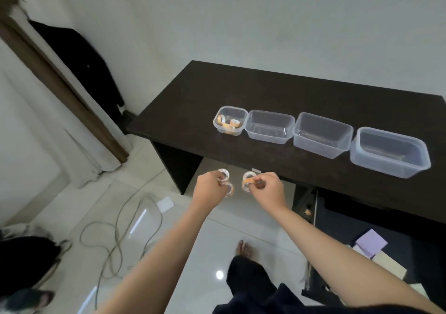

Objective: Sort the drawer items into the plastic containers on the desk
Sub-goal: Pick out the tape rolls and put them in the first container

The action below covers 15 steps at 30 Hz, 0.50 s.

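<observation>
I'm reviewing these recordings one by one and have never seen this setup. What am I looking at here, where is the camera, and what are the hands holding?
No machine here: a person works with bare hands. The one picture comes from a wide-angle camera on their head, looking forward and down, so the arms reach in from below. On the dark desk stand four clear plastic containers in a row. The leftmost, smallest container already holds a few tape rolls; the other three look empty. The left hand and right hand each grip small tape rolls, held in front of the desk. At lower right an open drawer shows paper pads.
</observation>
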Available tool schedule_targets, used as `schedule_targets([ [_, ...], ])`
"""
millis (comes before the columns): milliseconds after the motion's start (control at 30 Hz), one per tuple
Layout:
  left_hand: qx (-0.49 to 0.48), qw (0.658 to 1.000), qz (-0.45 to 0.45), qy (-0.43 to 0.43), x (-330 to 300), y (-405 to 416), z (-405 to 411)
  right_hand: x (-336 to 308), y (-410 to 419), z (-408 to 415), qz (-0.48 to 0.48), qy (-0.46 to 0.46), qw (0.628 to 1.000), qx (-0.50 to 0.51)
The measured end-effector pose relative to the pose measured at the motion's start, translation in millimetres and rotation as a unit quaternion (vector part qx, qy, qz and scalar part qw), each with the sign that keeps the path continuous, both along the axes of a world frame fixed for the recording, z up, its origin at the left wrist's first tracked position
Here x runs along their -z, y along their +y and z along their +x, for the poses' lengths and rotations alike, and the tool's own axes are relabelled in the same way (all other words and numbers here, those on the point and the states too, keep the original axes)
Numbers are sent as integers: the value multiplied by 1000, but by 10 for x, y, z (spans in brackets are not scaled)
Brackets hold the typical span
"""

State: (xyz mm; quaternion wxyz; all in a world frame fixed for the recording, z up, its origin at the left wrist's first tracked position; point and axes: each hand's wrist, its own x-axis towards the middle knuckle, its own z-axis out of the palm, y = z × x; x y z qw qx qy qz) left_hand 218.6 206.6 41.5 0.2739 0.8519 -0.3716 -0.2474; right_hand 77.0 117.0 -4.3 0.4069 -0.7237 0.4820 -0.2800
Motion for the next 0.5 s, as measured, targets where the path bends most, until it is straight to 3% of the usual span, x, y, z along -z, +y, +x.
schedule_targets([
  [233, 21, 998, -36, -50, -99, -838, 788, -126, -896, 743, -21, -7, 1000, 20],
  [500, 68, 994, 6, -90, -164, -1943, 1475, -260, -1898, 1412, -49, 28, 998, -31],
])
